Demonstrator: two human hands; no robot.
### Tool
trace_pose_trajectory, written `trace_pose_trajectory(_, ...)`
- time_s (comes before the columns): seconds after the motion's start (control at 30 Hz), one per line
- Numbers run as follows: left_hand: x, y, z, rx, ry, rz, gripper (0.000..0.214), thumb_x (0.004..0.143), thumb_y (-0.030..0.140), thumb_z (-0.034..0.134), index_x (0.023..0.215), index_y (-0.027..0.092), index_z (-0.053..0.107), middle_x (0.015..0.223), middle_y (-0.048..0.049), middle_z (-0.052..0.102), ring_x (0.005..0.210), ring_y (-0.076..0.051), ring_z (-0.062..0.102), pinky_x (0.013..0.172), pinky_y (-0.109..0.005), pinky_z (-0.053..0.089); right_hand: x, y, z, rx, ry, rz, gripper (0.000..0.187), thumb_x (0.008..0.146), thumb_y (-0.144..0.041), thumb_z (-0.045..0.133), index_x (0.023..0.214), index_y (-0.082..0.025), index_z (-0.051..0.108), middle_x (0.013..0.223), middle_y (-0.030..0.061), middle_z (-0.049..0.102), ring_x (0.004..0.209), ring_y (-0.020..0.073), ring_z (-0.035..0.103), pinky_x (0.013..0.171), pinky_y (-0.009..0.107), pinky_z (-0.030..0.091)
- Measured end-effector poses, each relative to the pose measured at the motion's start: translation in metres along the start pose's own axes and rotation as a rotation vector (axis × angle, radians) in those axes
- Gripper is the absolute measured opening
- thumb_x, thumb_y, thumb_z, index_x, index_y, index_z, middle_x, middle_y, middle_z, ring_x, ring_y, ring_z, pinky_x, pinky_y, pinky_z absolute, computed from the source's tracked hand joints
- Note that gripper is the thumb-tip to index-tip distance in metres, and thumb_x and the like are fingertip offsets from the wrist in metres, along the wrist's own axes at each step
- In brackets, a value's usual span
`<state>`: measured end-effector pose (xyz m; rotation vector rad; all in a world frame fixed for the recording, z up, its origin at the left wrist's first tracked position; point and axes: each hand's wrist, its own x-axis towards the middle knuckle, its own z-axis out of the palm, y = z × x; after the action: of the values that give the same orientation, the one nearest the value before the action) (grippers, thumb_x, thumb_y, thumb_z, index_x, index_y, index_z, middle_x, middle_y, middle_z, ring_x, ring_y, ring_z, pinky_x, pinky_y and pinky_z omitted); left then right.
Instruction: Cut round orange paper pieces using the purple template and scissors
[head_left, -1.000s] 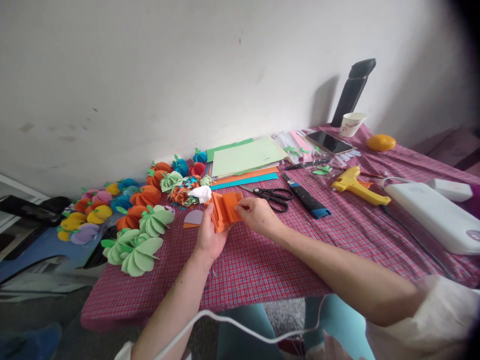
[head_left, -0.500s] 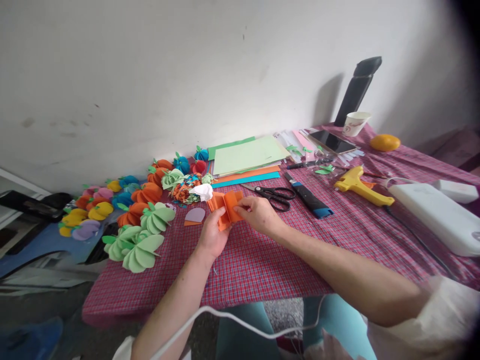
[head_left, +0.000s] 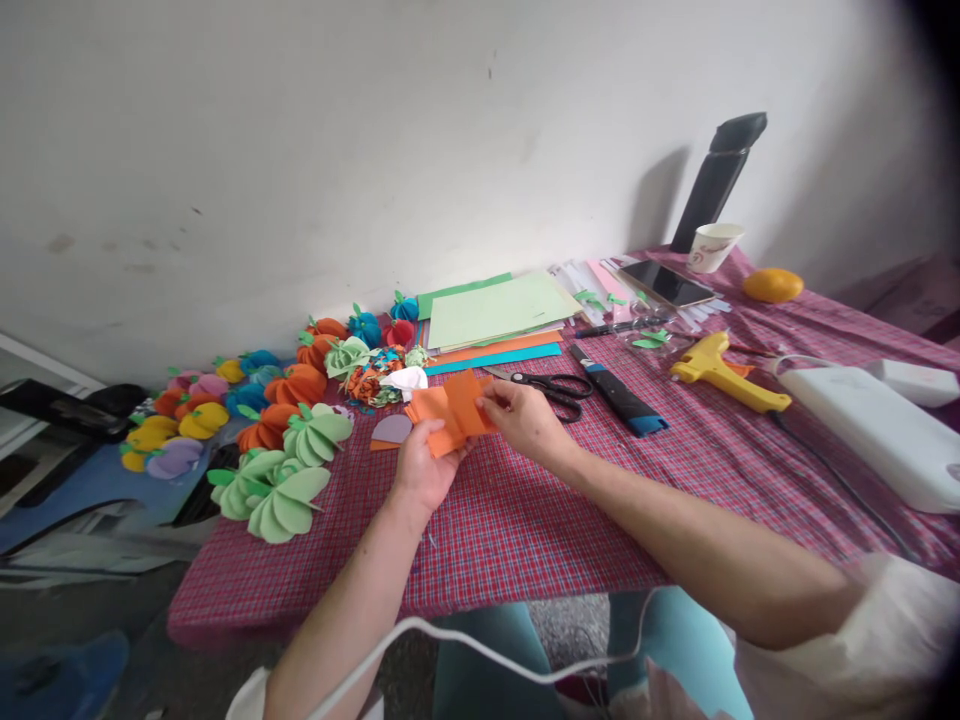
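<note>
Folded orange paper (head_left: 448, 412) is held between my two hands, above the near middle of the table. My left hand (head_left: 426, 466) grips its lower left side, thumb on top. With fingers pinched, my right hand (head_left: 521, 418) holds the right edge of the same paper. Just left of the paper lie a lilac rounded cutout (head_left: 391, 430) and an orange piece partly under it. A crumpled white tissue (head_left: 406, 381) sits behind them. Black-handled scissors (head_left: 559, 384) lie behind my right hand, partly hidden by it.
Several paper pumpkins (head_left: 279, 425) crowd the left. Coloured sheets (head_left: 502, 310) lie at the back. Rightward are a blue-black cutter (head_left: 622, 395), yellow glue gun (head_left: 727, 375), phone (head_left: 667, 284), paper cup (head_left: 714, 247), black bottle (head_left: 718, 185), orange fruit (head_left: 772, 286) and white box (head_left: 870, 430).
The orange paper has opened out wider and turned flatter toward me. My right hand has shifted slightly right with its edge, while my left hand keeps its hold.
</note>
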<state>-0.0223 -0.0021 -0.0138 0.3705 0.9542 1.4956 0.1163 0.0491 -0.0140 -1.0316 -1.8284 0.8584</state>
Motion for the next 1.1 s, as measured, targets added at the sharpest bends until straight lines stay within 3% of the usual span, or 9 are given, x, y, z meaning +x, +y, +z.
trace_pose_trajectory(0.3, -0.004, -0.003, 0.004, 0.156, -0.049, 0.147, 0.035, 0.062, 0.013, 0.065, 0.096, 0.017, 0.061, 0.088, -0.0034, 0.066, 0.076, -0.016, 0.062, 0.062, -0.026, 0.047, 0.004, 0.010, 0.003, 0.275, -0.064, 0.093, 0.020, 0.073, -0.032, 0.054, 0.073, -0.014, 0.063, 0.061, -0.0004, 0.058, 0.053, 0.0099, 0.047, 0.049, 0.020, 0.036)
trace_pose_trajectory(0.47, -0.004, -0.002, 0.006, 0.168, 0.026, 0.224, 0.036, 0.055, 0.013, 0.072, 0.089, 0.016, 0.062, 0.082, -0.0013, 0.067, 0.073, -0.016, 0.062, 0.068, -0.027, 0.046, 0.001, 0.002, 0.002, 0.197, 0.033, 0.052, 0.014, 0.068, -0.022, 0.056, 0.075, -0.015, 0.065, 0.065, -0.0009, 0.059, 0.054, 0.0093, 0.045, 0.050, 0.020, 0.035)
trace_pose_trajectory(0.6, -0.004, -0.002, 0.005, 0.175, 0.020, 0.275, 0.035, 0.055, 0.015, 0.073, 0.088, 0.016, 0.062, 0.085, -0.0026, 0.067, 0.077, -0.017, 0.063, 0.071, -0.028, 0.046, 0.000, -0.001, 0.002, 0.202, 0.045, 0.045, 0.016, 0.068, -0.019, 0.056, 0.081, -0.016, 0.065, 0.069, -0.0003, 0.061, 0.056, 0.0094, 0.047, 0.052, 0.021, 0.037)
trace_pose_trajectory(0.8, -0.001, -0.002, 0.002, 0.149, 0.008, 0.286, 0.035, 0.057, 0.014, 0.071, 0.091, 0.017, 0.062, 0.087, -0.0020, 0.067, 0.077, -0.016, 0.062, 0.067, -0.025, 0.045, -0.001, -0.002, 0.002, 0.340, 0.003, -0.014, 0.021, 0.080, -0.031, 0.051, 0.088, -0.016, 0.064, 0.075, 0.0013, 0.061, 0.064, 0.0110, 0.051, 0.057, 0.022, 0.040)
trace_pose_trajectory(0.97, -0.002, -0.001, 0.003, 0.144, 0.034, 0.251, 0.030, 0.056, 0.012, 0.071, 0.084, 0.017, 0.062, 0.078, 0.0004, 0.067, 0.067, -0.012, 0.060, 0.059, -0.022, 0.043, -0.006, -0.013, -0.004, 0.212, -0.039, -0.055, 0.031, 0.084, -0.041, 0.046, 0.083, -0.015, 0.063, 0.072, 0.0015, 0.059, 0.063, 0.0114, 0.050, 0.056, 0.022, 0.038)
trace_pose_trajectory(1.1, -0.002, -0.001, 0.000, 0.127, 0.008, 0.231, 0.029, 0.057, 0.012, 0.071, 0.085, 0.017, 0.063, 0.080, -0.0001, 0.067, 0.069, -0.013, 0.061, 0.060, -0.023, 0.045, -0.010, -0.018, -0.007, 0.153, -0.041, -0.092, 0.031, 0.079, -0.044, 0.054, 0.086, -0.015, 0.062, 0.076, 0.0020, 0.060, 0.062, 0.0114, 0.050, 0.056, 0.023, 0.038)
